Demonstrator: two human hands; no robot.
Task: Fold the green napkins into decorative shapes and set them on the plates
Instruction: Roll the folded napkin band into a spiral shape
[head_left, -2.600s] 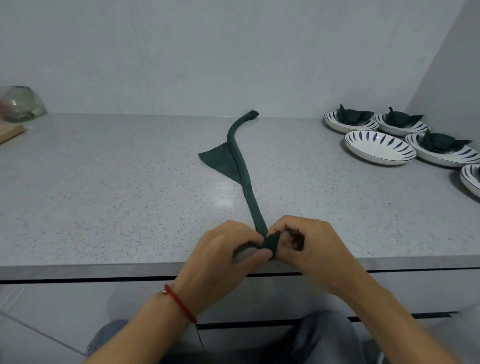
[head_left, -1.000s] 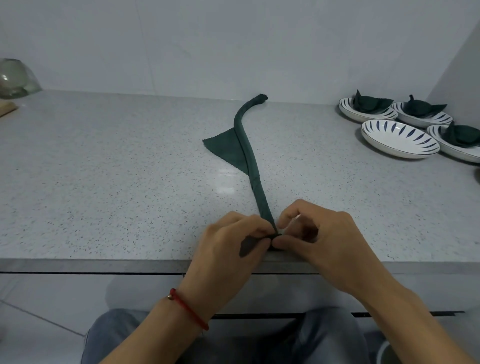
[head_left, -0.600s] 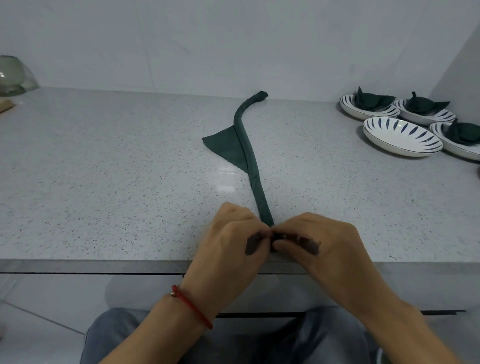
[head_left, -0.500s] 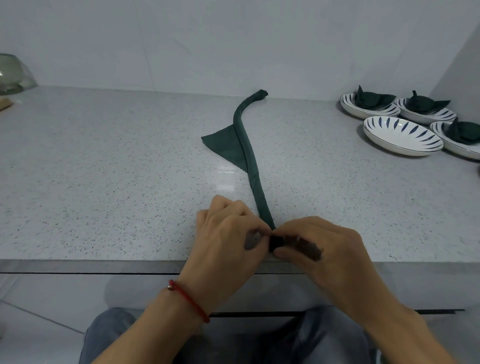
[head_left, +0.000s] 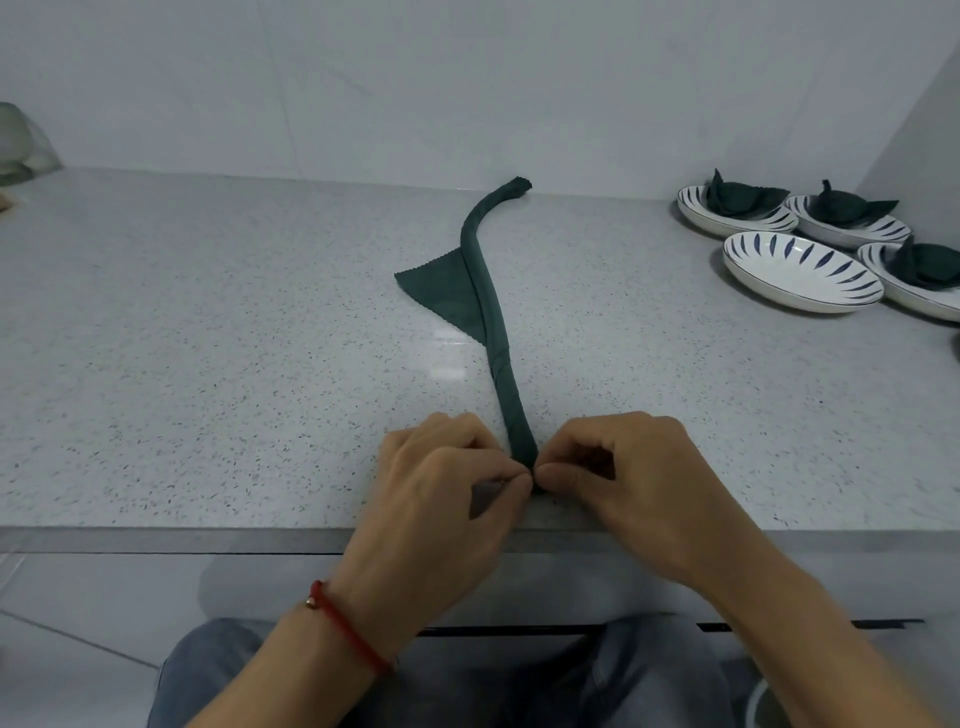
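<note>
Head view, and both hands are down at the near edge of the speckled grey desk. The left hand and right hand meet fingertip to fingertip, each grip pinching the near end of the rolled green napkin. That end is mostly hidden under the thumbs. The napkin runs away from the hands as a long thin roll, curving right at its far tip, with one flat triangular flap sticking out to its left side, lying on the desk.

Around it: a glassy, blurred object sits at the far left by the wall, too cut off to tell what it is. A red cord bracelet circles the left wrist.

Now the containers, far right. An empty striped plate stands nearest the napkin. Behind it, two plates each carry a folded green napkin. A fourth plate at the frame edge holds another folded one. Nothing lies between roll and plates.
</note>
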